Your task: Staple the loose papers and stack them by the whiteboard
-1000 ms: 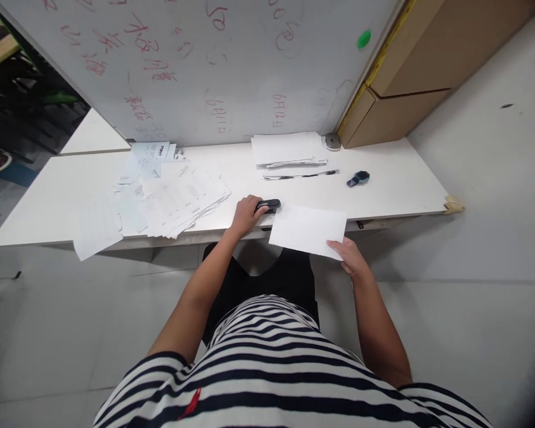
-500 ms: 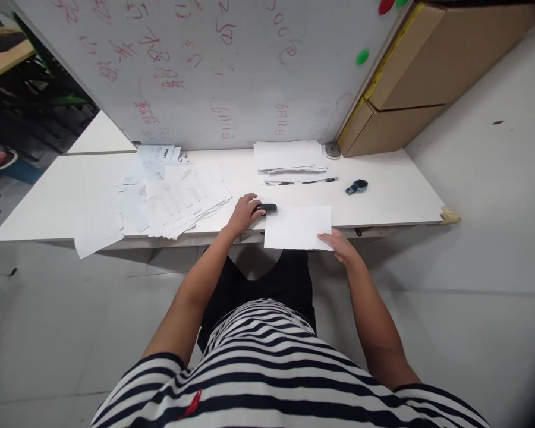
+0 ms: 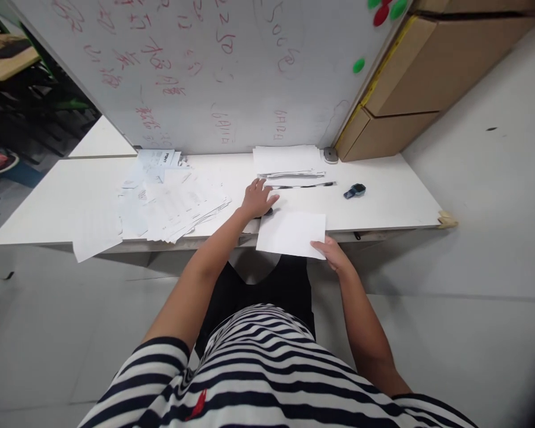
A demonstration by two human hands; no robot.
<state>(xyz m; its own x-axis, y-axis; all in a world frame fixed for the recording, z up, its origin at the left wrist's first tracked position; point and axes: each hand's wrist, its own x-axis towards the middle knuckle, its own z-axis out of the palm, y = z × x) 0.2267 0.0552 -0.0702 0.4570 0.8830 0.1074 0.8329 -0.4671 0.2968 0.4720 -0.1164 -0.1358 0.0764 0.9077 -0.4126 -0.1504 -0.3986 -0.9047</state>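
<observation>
- Up front, the left hand (image 3: 257,200) lies flat on the white table (image 3: 383,205), fingers spread wide, covering most of a small dark object (image 3: 268,211) that may be a stapler; too little of it shows to be sure.
- Just to the right, the right hand (image 3: 331,253) pinches the near right corner of 1 blank white sheet (image 3: 291,232), thumb on top and fingers under it.
- That sheet lies at the table's near edge, its near side hanging past the edge, its far left corner almost touching the left hand.
- Beyond the left hand sits a neat stack of papers (image 3: 288,161) against the whiteboard (image 3: 214,71), with a lanyard strap (image 3: 307,185) stretched out just in front of it.
- Further right lies a small blue-black gadget (image 3: 354,191), well apart from both hands.
- To the left, loose printed sheets (image 3: 169,199) lie fanned and overlapping across the table.
</observation>
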